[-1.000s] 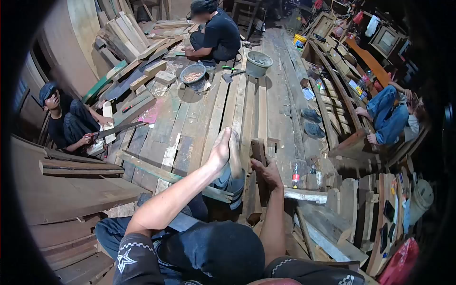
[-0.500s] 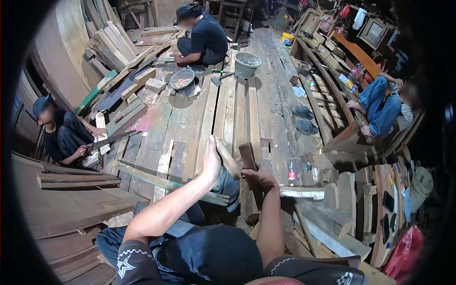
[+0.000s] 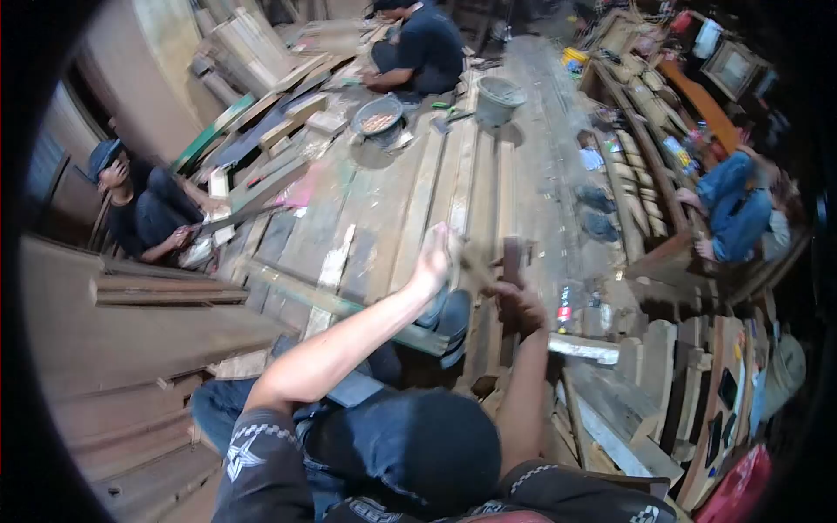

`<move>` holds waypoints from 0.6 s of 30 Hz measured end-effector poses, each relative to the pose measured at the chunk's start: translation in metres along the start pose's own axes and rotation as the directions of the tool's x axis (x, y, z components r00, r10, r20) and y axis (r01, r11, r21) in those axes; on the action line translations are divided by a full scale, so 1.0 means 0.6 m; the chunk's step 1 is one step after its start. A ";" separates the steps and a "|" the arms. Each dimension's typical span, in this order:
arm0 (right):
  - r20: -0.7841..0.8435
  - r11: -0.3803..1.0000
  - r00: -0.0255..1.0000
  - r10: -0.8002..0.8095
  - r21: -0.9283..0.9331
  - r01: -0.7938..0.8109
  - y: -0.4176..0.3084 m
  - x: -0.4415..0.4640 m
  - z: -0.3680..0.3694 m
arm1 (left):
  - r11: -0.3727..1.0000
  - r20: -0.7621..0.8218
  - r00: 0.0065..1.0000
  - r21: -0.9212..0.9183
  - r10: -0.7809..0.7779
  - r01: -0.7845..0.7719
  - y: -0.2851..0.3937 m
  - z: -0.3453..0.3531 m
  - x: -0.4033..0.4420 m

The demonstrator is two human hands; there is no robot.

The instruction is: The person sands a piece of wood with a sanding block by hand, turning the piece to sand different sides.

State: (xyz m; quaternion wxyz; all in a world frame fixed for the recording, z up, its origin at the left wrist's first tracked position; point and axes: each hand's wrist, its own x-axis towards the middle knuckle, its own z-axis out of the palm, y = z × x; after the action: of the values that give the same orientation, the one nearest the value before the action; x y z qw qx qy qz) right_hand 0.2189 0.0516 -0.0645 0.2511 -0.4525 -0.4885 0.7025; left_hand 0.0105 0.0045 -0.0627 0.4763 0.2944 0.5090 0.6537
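Note:
My left hand is raised in front of me, its fingers closed around a light wooden piece. The lower end of that piece slants toward my right hand, and blur hides whether they touch. In my right hand is a dark wooden strip, standing nearly upright. Beneath both hands lie long floorboards. A pair of dark sandals or shoes shows below the light piece.
At left a person holds a handsaw against a pale board. Another person crouches at the back, near two buckets and a hammer. A seated person is at right. A bottle stands beside stacked planks.
The whole scene has shifted right in view as my head turned, with motion blur. The light piece in my left hand now leans more toward my right hand. Both hands keep their wood.

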 end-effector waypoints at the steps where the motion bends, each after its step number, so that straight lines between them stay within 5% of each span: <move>1: 0.006 0.995 1.000 -0.012 0.096 0.012 0.020 0.019 -0.008 | 0.981 -0.047 0.997 0.182 -0.064 0.072 0.040 0.007 -0.019; 5: -0.026 0.986 0.999 -0.036 0.161 0.039 0.012 0.015 -0.001 | 0.999 -0.076 0.996 0.000 -0.047 0.047 0.048 0.014 -0.021; 10: -0.092 0.987 0.995 0.043 0.161 -0.028 0.024 0.037 -0.018 | 0.982 -0.069 0.993 0.156 -0.093 0.103 0.018 0.000 0.002; 13: -0.174 0.979 0.979 0.110 0.189 -0.077 0.033 0.048 -0.025 | 0.945 0.032 0.954 0.151 -0.297 0.289 0.038 -0.014 -0.007; 18: -0.257 0.970 0.964 0.074 0.243 -0.010 0.005 0.024 -0.003 | 0.927 0.053 0.976 0.327 -0.213 0.185 -0.016 -0.022 0.023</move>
State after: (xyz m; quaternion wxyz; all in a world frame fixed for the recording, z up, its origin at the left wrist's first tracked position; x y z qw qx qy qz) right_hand 0.2144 0.0625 -0.0733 0.3515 -0.5187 -0.3528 0.6949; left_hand -0.0030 0.0121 -0.0772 0.5079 0.3427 0.6141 0.4974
